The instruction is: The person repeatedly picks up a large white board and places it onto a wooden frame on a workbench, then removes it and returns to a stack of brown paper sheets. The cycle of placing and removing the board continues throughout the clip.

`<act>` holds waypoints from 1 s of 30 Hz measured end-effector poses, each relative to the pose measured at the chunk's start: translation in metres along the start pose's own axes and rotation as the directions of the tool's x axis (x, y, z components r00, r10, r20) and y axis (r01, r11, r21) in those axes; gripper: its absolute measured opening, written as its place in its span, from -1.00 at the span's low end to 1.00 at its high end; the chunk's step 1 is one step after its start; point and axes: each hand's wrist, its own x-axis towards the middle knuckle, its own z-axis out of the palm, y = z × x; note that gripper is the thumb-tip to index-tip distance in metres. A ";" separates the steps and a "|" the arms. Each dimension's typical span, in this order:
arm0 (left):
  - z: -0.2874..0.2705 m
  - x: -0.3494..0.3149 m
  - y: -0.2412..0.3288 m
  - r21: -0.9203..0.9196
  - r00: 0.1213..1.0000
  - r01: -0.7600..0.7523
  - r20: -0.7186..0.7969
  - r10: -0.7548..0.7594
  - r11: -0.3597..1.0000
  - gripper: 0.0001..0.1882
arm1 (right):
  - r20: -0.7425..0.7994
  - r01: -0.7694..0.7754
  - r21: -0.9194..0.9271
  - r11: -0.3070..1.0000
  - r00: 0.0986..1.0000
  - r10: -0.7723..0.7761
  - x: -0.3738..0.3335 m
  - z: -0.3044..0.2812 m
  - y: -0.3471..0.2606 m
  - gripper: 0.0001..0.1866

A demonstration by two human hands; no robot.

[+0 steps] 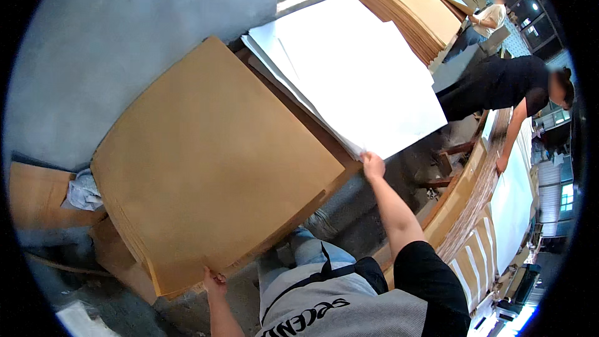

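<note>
Grey cloth with black sleeves and dark lettering, the worker's short-sleeved shirt (380,312), lies nearest the camera, above blue jeans (321,249). Just beyond it, to the left, a broad stack of flat tan paperboard sheets (212,162) sits beside the grey wall (150,31). Farther off and to the right of that stack is a pile of large, smooth white sheets (368,75), its layers slightly fanned along the left edge.

From where I stand, the worker's right hand (373,166) pinches the near corner of the white pile between thumb and fingers; how many sheets are caught, I cannot tell. The left hand (215,281) is at the near edge of the tan stack, fingers bent; whether it grips a sheet or only touches the edge is unclear.

To my eye, the step in hand is taking hold of white sheets while the left hand minds the tan ones. The next move probably calls for separating the pinched corner cleanly and keeping the large sheet flat, without creasing it.

Off to the right, a co-worker in black (499,87) bends over another stack topped with white (515,196).
</note>
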 end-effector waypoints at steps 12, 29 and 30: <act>0.005 -0.008 -0.025 -0.086 0.999 -0.003 -0.054 -0.002 0.996 -0.70 | -0.075 0.604 0.494 0.626 0.747 -0.661 -0.119 -0.041 -0.260 -0.76; 0.008 -0.032 -0.070 -0.222 0.988 0.008 0.149 0.026 0.975 -0.60 | 0.447 0.804 0.566 0.181 -0.115 -0.887 -0.422 0.121 -0.331 -0.80; 0.007 -0.032 -0.071 -0.210 0.990 0.027 0.142 0.003 0.977 -0.60 | 0.483 0.807 0.552 0.210 -0.105 -0.869 -0.424 0.128 -0.330 -0.79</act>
